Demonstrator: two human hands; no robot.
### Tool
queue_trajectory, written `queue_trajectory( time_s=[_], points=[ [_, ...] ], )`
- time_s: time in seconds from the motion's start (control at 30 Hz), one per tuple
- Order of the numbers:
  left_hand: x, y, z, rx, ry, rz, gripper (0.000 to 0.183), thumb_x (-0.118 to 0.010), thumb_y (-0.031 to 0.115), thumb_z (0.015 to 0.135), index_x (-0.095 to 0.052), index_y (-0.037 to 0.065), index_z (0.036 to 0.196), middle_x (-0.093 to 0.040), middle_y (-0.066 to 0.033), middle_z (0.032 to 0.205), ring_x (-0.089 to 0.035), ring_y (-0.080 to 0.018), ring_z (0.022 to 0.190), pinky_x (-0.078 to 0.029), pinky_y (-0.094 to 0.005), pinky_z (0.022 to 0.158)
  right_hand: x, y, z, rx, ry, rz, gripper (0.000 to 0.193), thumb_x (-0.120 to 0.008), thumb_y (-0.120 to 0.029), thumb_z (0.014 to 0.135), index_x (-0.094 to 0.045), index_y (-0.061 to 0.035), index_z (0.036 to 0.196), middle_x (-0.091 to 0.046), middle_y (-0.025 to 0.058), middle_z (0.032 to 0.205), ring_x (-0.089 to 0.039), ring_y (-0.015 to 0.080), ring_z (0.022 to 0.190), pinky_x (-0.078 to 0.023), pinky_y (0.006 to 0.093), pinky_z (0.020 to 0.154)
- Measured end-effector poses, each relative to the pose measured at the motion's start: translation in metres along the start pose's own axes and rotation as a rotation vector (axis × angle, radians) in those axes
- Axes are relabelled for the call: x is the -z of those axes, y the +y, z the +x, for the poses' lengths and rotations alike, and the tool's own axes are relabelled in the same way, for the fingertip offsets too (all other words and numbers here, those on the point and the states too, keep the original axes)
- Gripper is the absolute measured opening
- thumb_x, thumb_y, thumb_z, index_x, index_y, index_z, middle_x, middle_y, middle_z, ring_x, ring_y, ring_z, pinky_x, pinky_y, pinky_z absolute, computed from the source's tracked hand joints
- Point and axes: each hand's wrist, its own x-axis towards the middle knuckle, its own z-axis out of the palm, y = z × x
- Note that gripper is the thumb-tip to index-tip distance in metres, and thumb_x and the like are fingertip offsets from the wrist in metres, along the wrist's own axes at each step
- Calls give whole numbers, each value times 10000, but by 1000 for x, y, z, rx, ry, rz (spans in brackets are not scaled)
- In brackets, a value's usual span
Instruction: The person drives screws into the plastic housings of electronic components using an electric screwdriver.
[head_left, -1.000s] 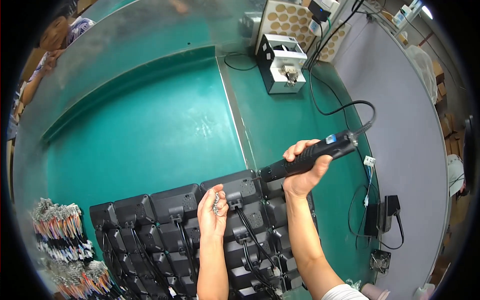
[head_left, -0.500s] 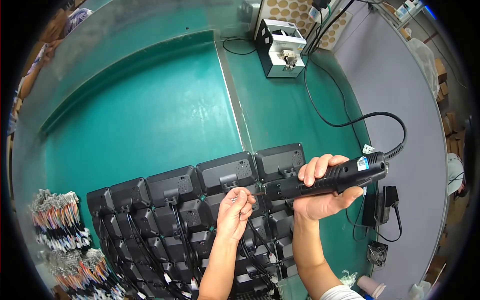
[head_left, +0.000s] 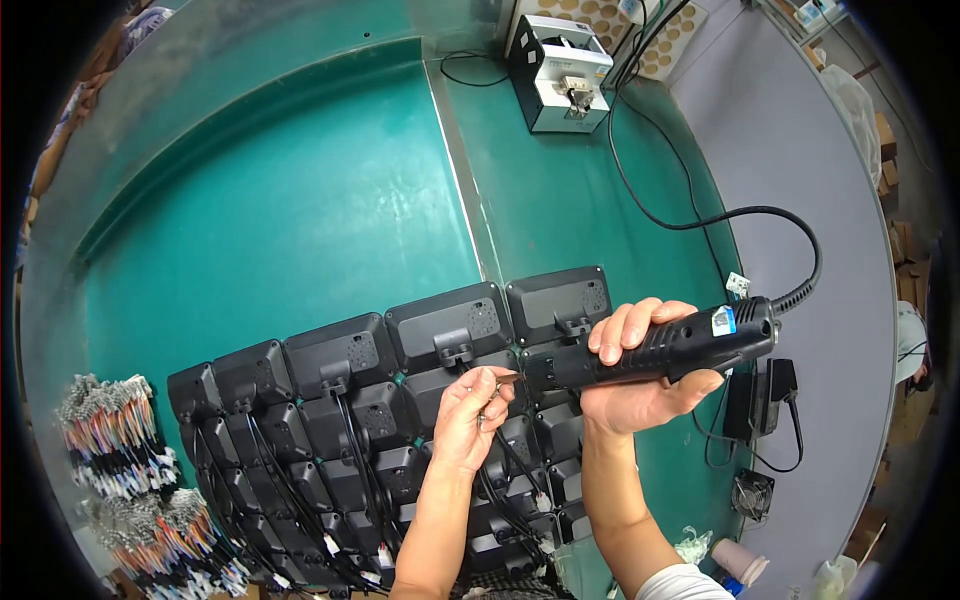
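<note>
My right hand is wrapped round a black electric screwdriver, held nearly level with its nose toward the left. A cable leaves its rear end. My left hand is closed, thumb and forefinger pinched at the screwdriver's bit. Small shiny metal pieces, which look like screws, show between its fingers; most are hidden. Below both hands lie rows of black display housings, backs up, with mounting stubs and black cables ending in white connectors.
Bundles of coloured wires lie at the left. A boxy black-and-white machine stands at the back. On the right are a black power adapter, a small fan and a grey partition. The screwdriver's cable loops above the green mat.
The scene has shifted slightly upward in view. My left thumb and forefinger have come up to the bit, and the fingers have turned over the small metal pieces. My right hand keeps its grip.
</note>
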Motion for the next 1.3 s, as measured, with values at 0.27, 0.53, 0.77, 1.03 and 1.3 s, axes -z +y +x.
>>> queue_trajectory(
  time_s=[0.27, 0.53, 0.77, 1.03, 1.3],
  points=[
    [-2, 5, -3, 2, -5, 159, 301, -529, 239, 853, -561, -54, 916, -549, -62, 710, -380, -29, 503, -268, -139, 412, 4, 2, -1, 16, -57, 15, 636, -471, -646, 728, -441, -39, 915, -472, 55, 695, -461, 143, 515, -402, 269, 479],
    [-1, 7, -1, 48, 25, 230, 326, -514, 290, 862, -570, -30, 824, -566, -76, 666, -392, -26, 464, -288, -137, 411, 8, 2, -3, -32, -25, 65, 640, -458, -653, 731, -449, -37, 904, -475, 54, 694, -457, 137, 513, -399, 259, 468],
    [-9, -6, -2, -38, 219, 155, 334, -530, 310, 849, -555, -10, 756, -551, -77, 625, -397, -41, 415, -279, -144, 364, 10, 7, -5, 6, -29, 73, 648, -464, -653, 727, -460, -34, 917, -487, 60, 700, -461, 138, 517, -399, 253, 466],
    [-14, -10, 0, -60, 265, 74, 337, -546, 320, 836, -528, -5, 750, -507, -66, 600, -373, -44, 407, -261, -142, 348, 12, 8, -9, -5, 17, 54, 663, -504, -669, 684, -432, -52, 916, -497, 62, 706, -505, 151, 519, -433, 282, 489],
    [-7, -8, -1, 30, 250, 58, 435, -504, 371, 848, -557, -59, 807, -525, -69, 619, -368, -37, 418, -233, -136, 342, 10, 12, -9, 41, -12, 57, 644, -492, -637, 722, -459, -29, 933, -481, 66, 708, -469, 144, 524, -398, 257, 472]
  ],
)
